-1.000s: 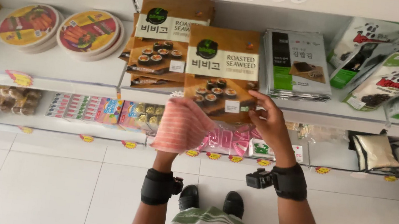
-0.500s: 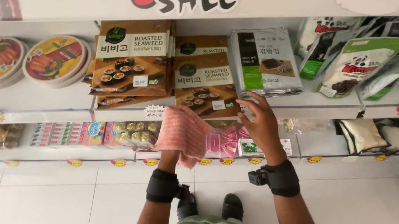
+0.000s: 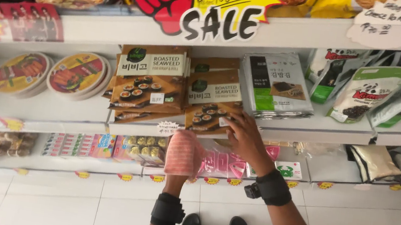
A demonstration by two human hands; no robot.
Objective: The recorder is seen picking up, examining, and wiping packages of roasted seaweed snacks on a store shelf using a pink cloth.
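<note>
Right hand [image 3: 243,137]: grip laid flat, fingers spread, on the front brown flat roasted seaweed packet [image 3: 212,103], which leans upright on the white middle shelf [image 3: 313,127]. Left hand [image 3: 179,169]: grip closed inside a pink striped cloth [image 3: 185,152]. Two brown packet stacks side by side; grey foil seaweed packs [image 3: 277,84] alongside, two round trays [image 3: 49,73] further left.

Two brown seaweed packs [image 3: 150,79], two round trays [image 3: 77,74], one pink cloth [image 3: 185,153].

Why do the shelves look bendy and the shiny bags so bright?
Head view: the wide lens curves the shelves near the edges; shop light glares off the silver packets; the right hand on the brown seaweed pack looks sharp, hardly blurred.
</note>
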